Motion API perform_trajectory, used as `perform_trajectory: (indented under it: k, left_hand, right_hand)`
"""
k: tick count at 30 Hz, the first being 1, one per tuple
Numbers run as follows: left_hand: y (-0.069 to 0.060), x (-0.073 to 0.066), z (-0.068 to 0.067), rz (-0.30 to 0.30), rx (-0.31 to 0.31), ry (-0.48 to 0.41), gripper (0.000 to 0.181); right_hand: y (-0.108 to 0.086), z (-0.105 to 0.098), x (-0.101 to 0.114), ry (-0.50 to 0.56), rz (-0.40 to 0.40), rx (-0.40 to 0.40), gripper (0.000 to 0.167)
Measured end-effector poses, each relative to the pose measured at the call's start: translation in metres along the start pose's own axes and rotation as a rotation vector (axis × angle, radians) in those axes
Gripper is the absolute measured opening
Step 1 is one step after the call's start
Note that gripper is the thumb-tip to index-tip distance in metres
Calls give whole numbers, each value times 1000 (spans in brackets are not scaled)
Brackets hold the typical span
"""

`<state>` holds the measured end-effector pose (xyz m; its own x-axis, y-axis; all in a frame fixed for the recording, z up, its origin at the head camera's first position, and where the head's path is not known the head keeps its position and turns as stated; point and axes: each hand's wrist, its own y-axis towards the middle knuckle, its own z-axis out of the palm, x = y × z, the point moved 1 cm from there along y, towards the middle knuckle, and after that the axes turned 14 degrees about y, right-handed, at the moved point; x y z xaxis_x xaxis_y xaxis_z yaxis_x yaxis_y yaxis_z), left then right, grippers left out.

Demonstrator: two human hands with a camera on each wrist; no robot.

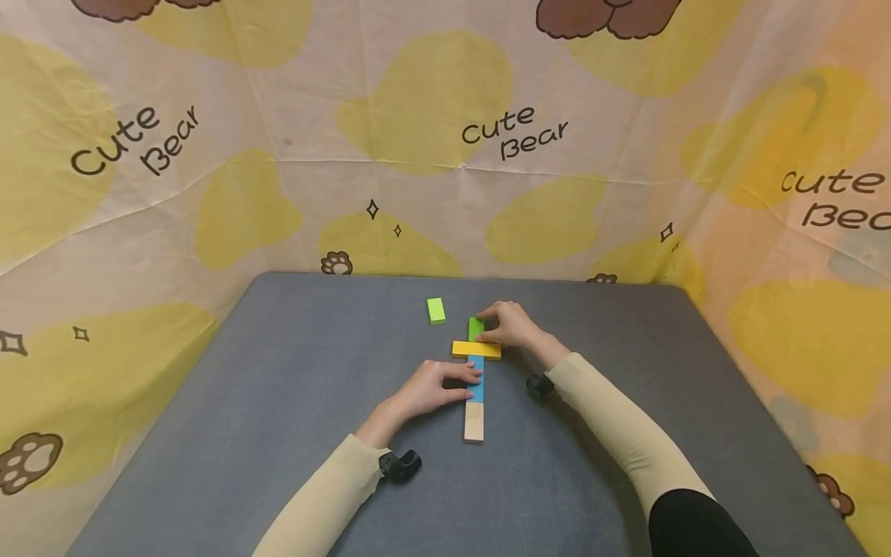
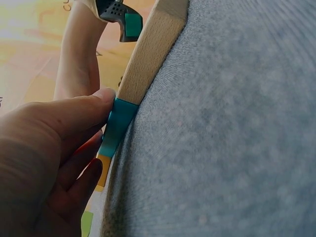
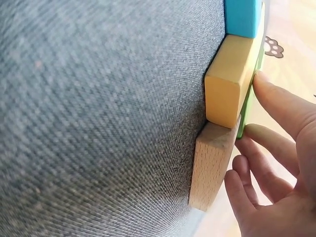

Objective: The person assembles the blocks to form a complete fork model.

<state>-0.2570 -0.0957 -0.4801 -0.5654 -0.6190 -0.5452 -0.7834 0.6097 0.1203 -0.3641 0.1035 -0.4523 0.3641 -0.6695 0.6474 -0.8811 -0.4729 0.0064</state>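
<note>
My left hand (image 1: 431, 387) grips a blue block (image 1: 478, 391) between its thumb and fingertips, from the left side. In the left wrist view, the thumb touches the blue block (image 2: 119, 126) near its joint with a plain wooden block (image 2: 150, 54). My right hand (image 1: 511, 325) pinches a green block (image 1: 476, 328) at the far end of the row. A yellow block (image 1: 476, 350) lies crosswise between the blue and the green. In the right wrist view, the green block (image 3: 245, 118) shows only as a thin edge behind the yellow block (image 3: 222, 98) and a wooden block (image 3: 212, 165).
A loose light green block (image 1: 435, 311) lies beyond the row, to its left. The grey table (image 1: 313, 325) is bordered at the back and sides by a printed cloth (image 1: 431, 100). Both wrists wear dark devices.
</note>
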Motion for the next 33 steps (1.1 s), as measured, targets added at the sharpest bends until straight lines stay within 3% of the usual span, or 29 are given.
perform_trajectory:
  k: [33]
  left_hand:
    - [-1, -1, 1, 8, -6, 8, 29]
  right_hand:
    - [-3, 0, 4, 5, -7, -13, 52]
